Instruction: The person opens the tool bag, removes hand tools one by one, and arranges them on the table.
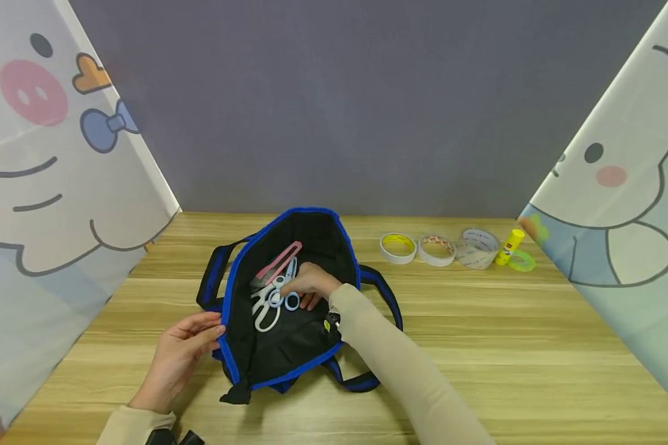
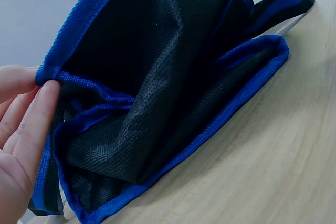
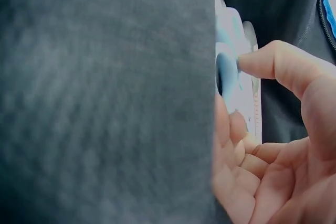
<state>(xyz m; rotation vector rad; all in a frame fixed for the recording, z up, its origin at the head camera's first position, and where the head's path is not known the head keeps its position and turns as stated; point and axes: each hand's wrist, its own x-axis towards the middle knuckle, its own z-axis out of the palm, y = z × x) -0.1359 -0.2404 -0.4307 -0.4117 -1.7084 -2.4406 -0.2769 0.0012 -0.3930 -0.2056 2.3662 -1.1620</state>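
A black bag with blue trim [image 1: 289, 355] lies with its mouth gaping on the table. At its left edge my left hand [image 1: 185, 352] pinches the blue rim between thumb and fingers, also seen in the left wrist view. Inside the bag, my right hand [image 1: 314, 284] pinches the light-blue scissors [image 1: 292, 301] by the handle. White scissors [image 1: 267, 318] and a pink utility knife [image 1: 279, 263] lie beside them. In the right wrist view the thumb [image 3: 262, 61] is against the light-blue handle [image 3: 227, 72], and dark fabric hides part of the fingers.
Toward the back right of the wooden table [image 1: 506, 346] stand a yellow-cored tape roll [image 1: 398, 258], a white tape roll [image 1: 436, 261], a clear tape roll [image 1: 475, 258], a yellow glue stick [image 1: 509, 247] and a green ring [image 1: 522, 267]. A strap [image 1: 386, 293] loops out on the bag's right.
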